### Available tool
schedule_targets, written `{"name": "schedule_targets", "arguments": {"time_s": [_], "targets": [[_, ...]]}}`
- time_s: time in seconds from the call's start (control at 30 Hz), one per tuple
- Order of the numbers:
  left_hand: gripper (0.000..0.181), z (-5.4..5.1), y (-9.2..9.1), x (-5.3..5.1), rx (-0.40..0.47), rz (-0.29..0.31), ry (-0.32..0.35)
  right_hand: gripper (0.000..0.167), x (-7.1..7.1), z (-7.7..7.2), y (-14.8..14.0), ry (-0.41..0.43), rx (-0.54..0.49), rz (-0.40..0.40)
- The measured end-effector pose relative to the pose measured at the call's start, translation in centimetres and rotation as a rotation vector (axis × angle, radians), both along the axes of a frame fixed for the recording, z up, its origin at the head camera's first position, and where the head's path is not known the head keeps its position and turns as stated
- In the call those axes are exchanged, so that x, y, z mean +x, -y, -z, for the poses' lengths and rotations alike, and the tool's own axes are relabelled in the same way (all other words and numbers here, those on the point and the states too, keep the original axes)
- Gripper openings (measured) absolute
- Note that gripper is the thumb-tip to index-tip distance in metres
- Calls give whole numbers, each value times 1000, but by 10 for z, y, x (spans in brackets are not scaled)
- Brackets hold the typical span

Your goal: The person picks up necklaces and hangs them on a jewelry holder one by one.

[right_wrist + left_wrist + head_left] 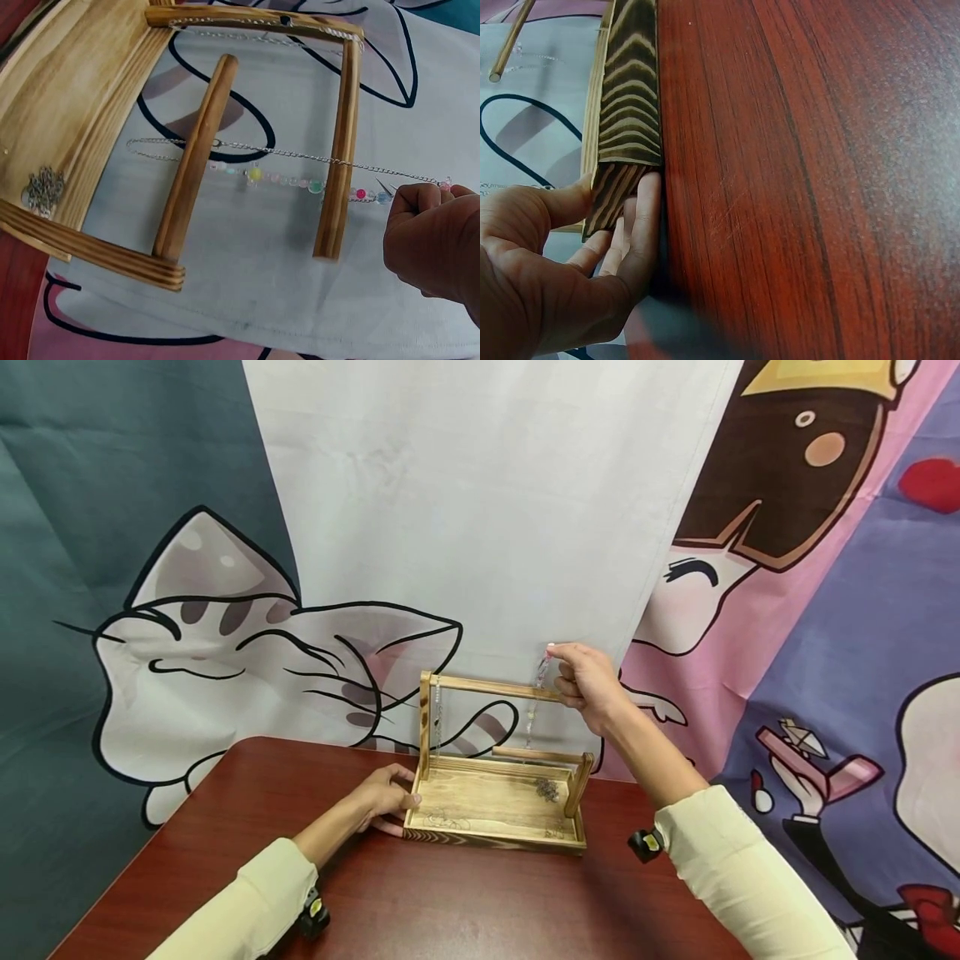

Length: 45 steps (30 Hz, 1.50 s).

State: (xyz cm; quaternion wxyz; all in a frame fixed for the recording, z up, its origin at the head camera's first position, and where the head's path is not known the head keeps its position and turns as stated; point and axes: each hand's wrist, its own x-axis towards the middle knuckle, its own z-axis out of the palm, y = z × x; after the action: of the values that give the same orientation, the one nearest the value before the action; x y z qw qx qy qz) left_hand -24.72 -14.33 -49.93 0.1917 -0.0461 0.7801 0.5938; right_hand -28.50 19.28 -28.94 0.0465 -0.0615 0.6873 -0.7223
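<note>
- By the right hand, a beaded necklace is pinched, its loop hanging past the upper bar.
- By the left hand, the wooden stand is gripped at one end.
- Within the tray, a chain heap is contained.

Rack on table, before cloth

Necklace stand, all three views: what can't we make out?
Far end of the wooden tray: left wrist view, cut off by the top edge.
Pinched part of the beaded necklace: right wrist view, hidden by the right hand.
Chain pile: head view, too small and tangled to count strands.
Line drawing on the tray floor: head view, too faint to identify.
</note>
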Motion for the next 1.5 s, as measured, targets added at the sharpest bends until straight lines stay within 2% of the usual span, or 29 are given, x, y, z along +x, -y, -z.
{"name": "schedule_targets", "arguments": {"time_s": [0.3,0.6,0.87,1.27,1.5], "targets": [[52,-4,-2,-5,3,8,-7,12,2,0,14,-4,9,-20],[52,-6,-4,-5,2,11,-10,31,1,2,30,11,49,-32],[50,-7,-6,-3,-20,4,-5,39,-1,7,44,34,77,-47],[49,-2,-1,-2,-16,-9,10,37,-1,17,79,72,107,-86],[49,0,1,-2,-15,-5,10,30,1,27,96,69,149,-71]]}}
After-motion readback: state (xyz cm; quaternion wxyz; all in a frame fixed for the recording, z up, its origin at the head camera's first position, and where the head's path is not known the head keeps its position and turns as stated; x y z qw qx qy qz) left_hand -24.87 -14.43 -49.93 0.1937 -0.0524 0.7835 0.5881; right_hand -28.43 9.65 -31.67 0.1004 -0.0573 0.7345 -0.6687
